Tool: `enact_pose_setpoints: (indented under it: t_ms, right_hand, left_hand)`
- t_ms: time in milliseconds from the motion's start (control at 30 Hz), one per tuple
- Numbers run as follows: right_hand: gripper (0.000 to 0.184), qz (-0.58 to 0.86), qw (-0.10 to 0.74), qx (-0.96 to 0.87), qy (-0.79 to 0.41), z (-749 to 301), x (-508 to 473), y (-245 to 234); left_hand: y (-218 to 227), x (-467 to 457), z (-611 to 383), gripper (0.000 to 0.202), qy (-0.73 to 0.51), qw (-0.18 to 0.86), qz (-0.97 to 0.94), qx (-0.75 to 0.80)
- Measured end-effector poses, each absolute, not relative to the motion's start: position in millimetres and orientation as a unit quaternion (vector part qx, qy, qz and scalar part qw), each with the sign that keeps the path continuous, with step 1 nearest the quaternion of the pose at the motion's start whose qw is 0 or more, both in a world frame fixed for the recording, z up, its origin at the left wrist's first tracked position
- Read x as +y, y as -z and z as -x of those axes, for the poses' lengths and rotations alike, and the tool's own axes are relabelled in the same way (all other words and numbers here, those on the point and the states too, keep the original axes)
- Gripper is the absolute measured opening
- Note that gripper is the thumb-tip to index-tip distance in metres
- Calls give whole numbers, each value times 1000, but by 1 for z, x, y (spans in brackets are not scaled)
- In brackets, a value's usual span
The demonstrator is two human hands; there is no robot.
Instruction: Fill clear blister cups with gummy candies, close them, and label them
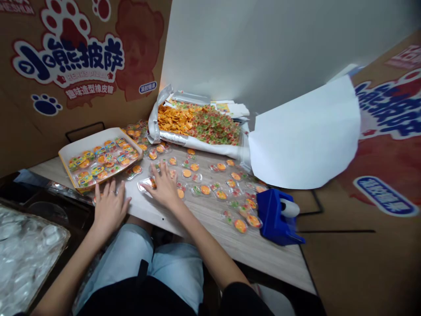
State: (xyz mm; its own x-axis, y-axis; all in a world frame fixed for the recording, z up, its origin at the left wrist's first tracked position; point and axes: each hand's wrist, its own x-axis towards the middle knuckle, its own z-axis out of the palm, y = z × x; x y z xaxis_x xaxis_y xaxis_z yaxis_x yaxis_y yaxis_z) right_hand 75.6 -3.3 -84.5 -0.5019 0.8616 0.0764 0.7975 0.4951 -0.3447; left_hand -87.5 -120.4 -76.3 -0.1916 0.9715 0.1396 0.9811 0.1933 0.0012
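Observation:
My left hand (pixel 110 205) is at the table's front left, fingers stretched and slightly apart, by the near corner of a shallow carton (pixel 67 160). Inside that carton lie rows of small clear packs of gummy candy with orange and green pieces. To the right, my right hand (pixel 164 188) reaches over the table with its fingers spread. Its thumb is at a clear candy pack (pixel 147 184); whether it grips the pack I cannot tell for certain. Many similar packs (pixel 205 189) are scattered on the wood-grain tabletop (pixel 210 219) beyond and right of this hand.
An open bag (pixel 197 142) heaped with orange and red-green gummies lies at the back. A blue tape dispenser (pixel 278 224) and a large white sheet (pixel 305 136) are at the right. Printed cardboard boxes (pixel 138 105) flank the table. Clear plastic shells (pixel 29 250) fill a box lower left.

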Motion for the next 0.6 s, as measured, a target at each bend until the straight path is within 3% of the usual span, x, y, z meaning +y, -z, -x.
enact_pose_setpoints:
  t_ms: [267, 600]
  right_hand:
    - [49, 454, 115, -879, -83, -95, 32, 103]
    - [51, 521, 162, -836, -64, -114, 48, 107]
  left_hand:
    - [106, -73, 35, 75, 103, -15, 701, -706]
    - [108, -14, 11, 85, 160, -85, 772, -610]
